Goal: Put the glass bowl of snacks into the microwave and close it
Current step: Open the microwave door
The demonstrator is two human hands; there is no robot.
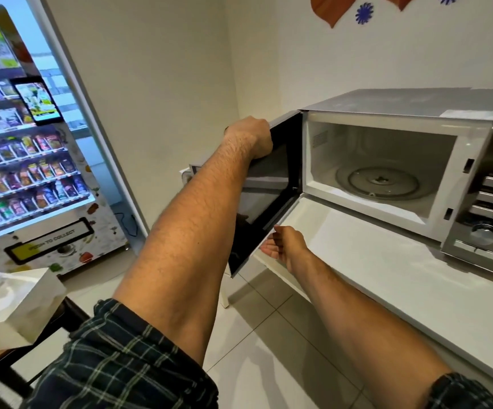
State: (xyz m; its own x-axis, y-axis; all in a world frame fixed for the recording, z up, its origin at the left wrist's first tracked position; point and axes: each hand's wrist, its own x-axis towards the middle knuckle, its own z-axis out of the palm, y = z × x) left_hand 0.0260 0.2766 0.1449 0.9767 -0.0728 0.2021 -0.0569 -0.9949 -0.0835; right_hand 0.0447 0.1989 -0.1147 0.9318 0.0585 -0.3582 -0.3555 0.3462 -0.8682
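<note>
A silver microwave (pixel 410 107) stands on a white counter (pixel 387 276) with its dark door (pixel 268 196) swung wide to the left. Its white cavity holds only a glass turntable (pixel 382 181). My left hand (pixel 251 137) grips the top outer edge of the door. My right hand (pixel 283 243) is under the door's lower edge, palm up, fingers apart and touching it, holding nothing. No glass bowl of snacks is in view.
A lit vending machine (pixel 23 160) full of snack packets stands at the left. A white box (pixel 18 305) lies on a dark table at the lower left. The microwave's buttons and dial (pixel 484 231) are on its right side. Pale floor tiles lie below the counter edge.
</note>
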